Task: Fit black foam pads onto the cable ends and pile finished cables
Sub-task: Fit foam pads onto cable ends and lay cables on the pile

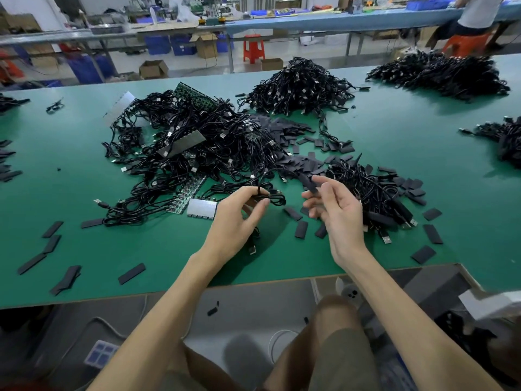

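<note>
One coiled black cable (272, 198) is held above the near middle of the green table (84, 179), gripped between the thumb and curled fingers of the left hand (239, 218), with a plug end hanging below the palm. Just to its right, the right hand (337, 213) is raised palm-inward with loosely bent fingers and pinches a black foam pad (308, 184) at its fingertips; pad and cable are near each other but apart. Directly right of the right hand lies a pile of cables with pads on their ends (377, 193), ringed by loose pads (301, 229) scattered flat on the table. Left of and beyond the hands spreads a large tangled heap of cables (197, 142), mixed with green circuit boards (194, 95) and a white ribbed strip (202, 208) at its near edge. A drift of pads (282, 131) lies between this heap and a tall cable pile (301, 86) farther back. Further piles sit at the far right (442, 71) and at the right edge (507, 139). More pads (67, 277) dot the near left of the table. Beyond the table stand a red stool (253, 48), open cardboard boxes (153, 69) and a long blue bench (338, 22), where a person (476, 12) is at the far right.
</note>
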